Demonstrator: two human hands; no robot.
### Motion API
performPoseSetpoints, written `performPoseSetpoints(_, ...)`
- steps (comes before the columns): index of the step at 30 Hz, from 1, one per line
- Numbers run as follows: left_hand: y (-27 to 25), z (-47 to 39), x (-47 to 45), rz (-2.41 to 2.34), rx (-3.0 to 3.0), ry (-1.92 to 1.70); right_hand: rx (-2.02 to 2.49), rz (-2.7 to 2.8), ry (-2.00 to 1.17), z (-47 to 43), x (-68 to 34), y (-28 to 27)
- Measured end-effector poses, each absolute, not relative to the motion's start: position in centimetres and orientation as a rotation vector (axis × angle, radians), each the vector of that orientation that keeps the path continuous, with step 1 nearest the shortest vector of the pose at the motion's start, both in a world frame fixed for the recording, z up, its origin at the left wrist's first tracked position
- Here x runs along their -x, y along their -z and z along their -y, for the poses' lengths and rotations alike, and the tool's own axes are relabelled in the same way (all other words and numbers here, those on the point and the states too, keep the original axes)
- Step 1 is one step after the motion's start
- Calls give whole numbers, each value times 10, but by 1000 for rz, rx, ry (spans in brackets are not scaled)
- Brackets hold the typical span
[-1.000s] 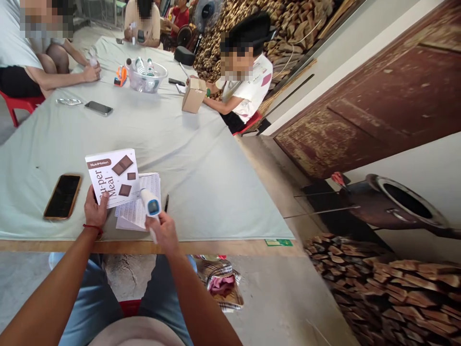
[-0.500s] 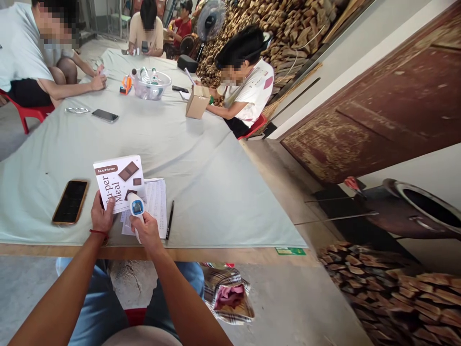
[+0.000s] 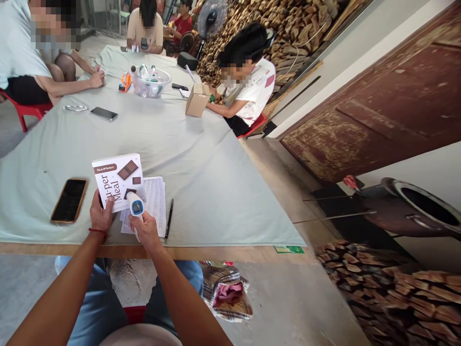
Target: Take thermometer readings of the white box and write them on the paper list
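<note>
My left hand (image 3: 101,211) is closed on the lower left corner of a white NutriMotion box (image 3: 111,175), thumb on its front, held upright over the table. In my right hand (image 3: 146,229) is a white infrared thermometer (image 3: 136,205) with a blue-rimmed display, gripped by its handle. Its head is right at the box's lower front; whether they touch I cannot tell. Behind and below lie written paper sheets (image 3: 156,204), partly hidden by the box and my hand. A black pen (image 3: 169,218) lies along their right side.
A phone (image 3: 69,201) lies left of my hands on the cloth-covered table (image 3: 223,202). Farther back are another phone (image 3: 104,113), a clear basin (image 3: 151,89) of bottles, an orange tape dispenser (image 3: 125,82) and a cardboard box (image 3: 197,100). Several people sit around the table.
The view has shifted very slightly. My hands, the box and the thermometer keep the same pose; the thermometer's display looks darker around a blue rim.
</note>
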State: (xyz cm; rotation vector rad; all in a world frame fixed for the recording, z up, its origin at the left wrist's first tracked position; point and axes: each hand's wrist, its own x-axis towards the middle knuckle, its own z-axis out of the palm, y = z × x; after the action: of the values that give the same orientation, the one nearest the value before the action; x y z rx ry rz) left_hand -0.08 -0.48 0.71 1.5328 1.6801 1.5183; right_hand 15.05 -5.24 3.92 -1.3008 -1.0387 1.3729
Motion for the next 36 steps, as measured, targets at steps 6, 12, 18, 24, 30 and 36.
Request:
performPoseSetpoints(6, -6, 4, 1, -1695, -1541, -1522, 1275, 1016, -1390, 53, -147, -32)
performPoseSetpoints(12, -5, 4, 1, -1714, -1549, -1509, 1267, 972, -1431, 54, -146, -30)
performPoseSetpoints(18, -6, 4, 1, -1721, -1548, -1511, 1313, 935, -1471, 56, -150, -42)
performPoseSetpoints(24, -4, 3, 2, -1708, -1553, -1521, 1330, 932, -1416, 76, -184, -50)
performPoseSetpoints(30, -4, 2, 3, -1700, -1577, -1532, 1416, 947, -1201, 100, -232, -62)
performPoseSetpoints(36, -4, 0, 4, -1725, -1587, -1545, 1538, 894, -983, 110, -270, -63)
